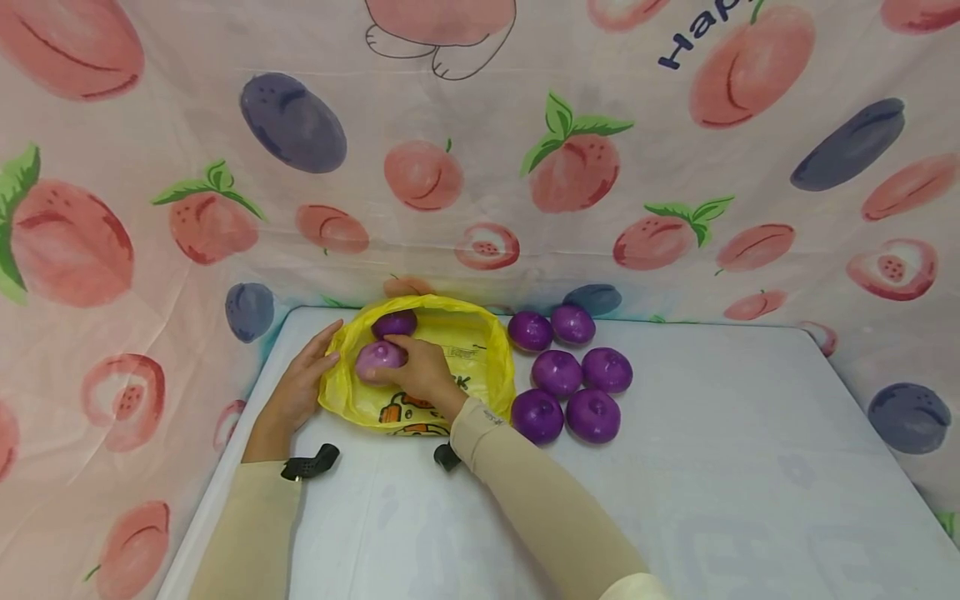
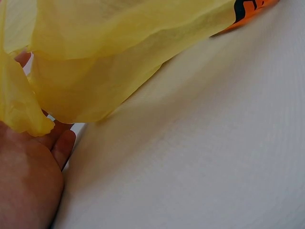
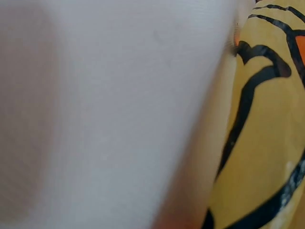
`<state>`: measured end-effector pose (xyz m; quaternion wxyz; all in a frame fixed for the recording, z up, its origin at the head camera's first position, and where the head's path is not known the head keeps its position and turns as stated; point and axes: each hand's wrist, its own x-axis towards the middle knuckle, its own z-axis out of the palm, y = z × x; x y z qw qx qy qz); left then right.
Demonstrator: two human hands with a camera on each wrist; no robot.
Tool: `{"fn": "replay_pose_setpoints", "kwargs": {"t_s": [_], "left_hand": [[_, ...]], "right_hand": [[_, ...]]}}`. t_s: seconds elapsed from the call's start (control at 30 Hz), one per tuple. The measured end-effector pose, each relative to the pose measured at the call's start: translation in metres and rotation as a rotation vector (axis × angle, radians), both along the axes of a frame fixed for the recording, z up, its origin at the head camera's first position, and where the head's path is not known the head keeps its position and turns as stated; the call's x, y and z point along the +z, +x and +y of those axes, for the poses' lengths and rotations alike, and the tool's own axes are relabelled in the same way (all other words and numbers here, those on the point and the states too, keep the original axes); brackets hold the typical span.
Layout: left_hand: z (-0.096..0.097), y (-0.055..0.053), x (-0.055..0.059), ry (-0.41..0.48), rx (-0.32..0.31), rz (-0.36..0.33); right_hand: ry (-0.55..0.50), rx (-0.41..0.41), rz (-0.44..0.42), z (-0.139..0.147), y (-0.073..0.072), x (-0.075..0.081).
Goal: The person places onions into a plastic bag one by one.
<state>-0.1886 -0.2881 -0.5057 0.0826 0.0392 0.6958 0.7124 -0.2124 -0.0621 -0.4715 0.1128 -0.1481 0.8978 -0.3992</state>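
One left hand (image 1: 298, 385) is set at nine o'clock against a yellow plastic bag (image 1: 500, 358), its fingers extended along the outside and its thumb laid at the rim. Within the bag's mouth, toward nine o'clock, a light purple ball (image 1: 377, 360) with a small nub is gripped between the thumb and bent fingers of the right hand (image 1: 425, 368), brought in from four o'clock, while a darker ball (image 1: 400, 322) is seen at eleven o'clock. Outside, at three o'clock, six purple balls (image 1: 557, 374) are grouped in three pairs on the white tabletop (image 1: 750, 433).
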Motion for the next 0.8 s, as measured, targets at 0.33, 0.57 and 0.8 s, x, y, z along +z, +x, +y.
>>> {"fn": "replay_pose_setpoints", "kwargs": {"t_s": [0.33, 0.57, 0.8], "left_hand": [[-0.0003, -0.0001, -0.0008, -0.024, -0.001, 0.006], [-0.0004, -0.0011, -0.0026, -0.002, 0.0, 0.013], [-0.0007, -0.0014, -0.0029, 0.009, -0.003, 0.022]], "right_hand": [[0.008, 0.002, 0.015, 0.0011, 0.0012, 0.0012], [0.005, 0.006, 0.007, 0.0022, -0.0004, 0.0011], [-0.01, 0.011, -0.001, 0.0029, -0.003, 0.0007]]}}
